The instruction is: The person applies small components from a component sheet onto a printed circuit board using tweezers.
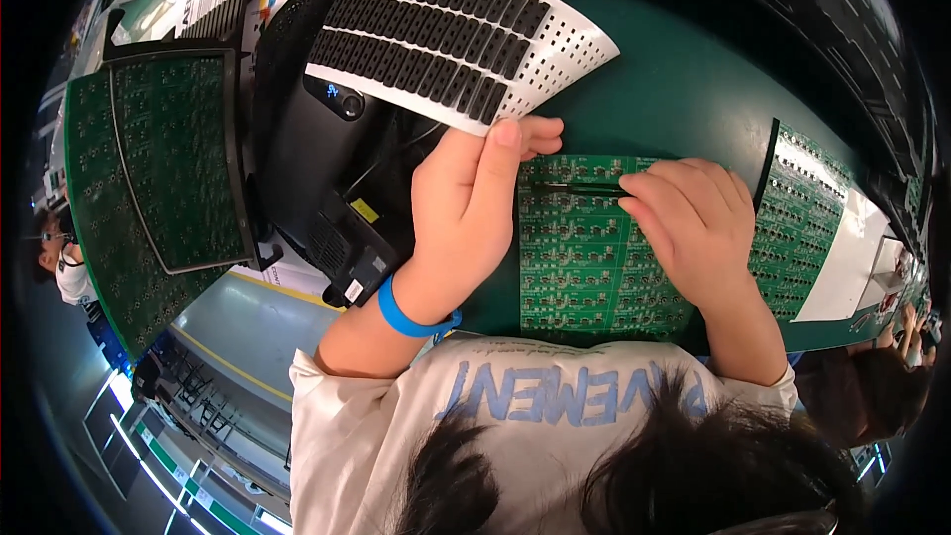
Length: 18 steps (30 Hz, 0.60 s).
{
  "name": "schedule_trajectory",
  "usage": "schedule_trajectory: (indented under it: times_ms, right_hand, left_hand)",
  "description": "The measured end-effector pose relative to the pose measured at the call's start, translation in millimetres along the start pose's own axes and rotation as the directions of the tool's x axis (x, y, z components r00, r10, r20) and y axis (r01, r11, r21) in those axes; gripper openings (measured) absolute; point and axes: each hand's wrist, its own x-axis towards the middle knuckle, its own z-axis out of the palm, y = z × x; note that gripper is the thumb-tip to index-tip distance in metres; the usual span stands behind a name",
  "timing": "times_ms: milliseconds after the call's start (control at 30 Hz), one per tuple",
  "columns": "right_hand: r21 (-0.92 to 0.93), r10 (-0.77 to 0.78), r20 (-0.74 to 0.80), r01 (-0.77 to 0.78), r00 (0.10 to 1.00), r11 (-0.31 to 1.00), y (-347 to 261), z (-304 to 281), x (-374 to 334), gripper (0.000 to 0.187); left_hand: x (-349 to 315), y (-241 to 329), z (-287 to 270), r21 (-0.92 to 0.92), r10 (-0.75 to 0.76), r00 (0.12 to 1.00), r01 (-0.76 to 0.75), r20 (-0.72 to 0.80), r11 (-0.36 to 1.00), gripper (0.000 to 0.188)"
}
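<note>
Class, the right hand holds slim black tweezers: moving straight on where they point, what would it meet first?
Probably the left hand, beyond the tweezers, unless their tips first catch the green rectangular circuit board below; depth is unclear.

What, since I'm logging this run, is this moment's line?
left hand: holds white sheet | right hand: holds tweezers | under tweezers: green circuit board

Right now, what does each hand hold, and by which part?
Left hand: white sheet, by its lower edge. Right hand: dark tweezers, by their right end.
</note>
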Motion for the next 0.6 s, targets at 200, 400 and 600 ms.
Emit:
schedule_trajectory:
  times_ms: [200, 400, 600]
  right_hand:
    - [0.044, -0.007, 0.049, 0.005, 0.999, 0.999, -5.1, -8.0, 0.4, 0.023]
    - [0.034, 0.016, 0.049, -0.018, 0.999, 0.999, -2.8, -10.8, -5.1, 0.026]
    - [0.016, 0.051, 0.059, -0.052, 0.997, 0.999, 0.9, -12.9, -11.0, 0.024]
  left_hand:
    - [-6.3, 14.0, 2.6, 0.011, -0.016, 0.999, 0.016, -0.029, 1.0, 0.027]
    - [-10.0, 12.5, 1.3, 0.318, 0.146, 0.974, -0.196, 0.176, 0.928, 0.034]
    - [-8.9, 7.1, 2.4, 0.323, 0.132, 0.988, -0.152, 0.084, 0.934, 0.023]
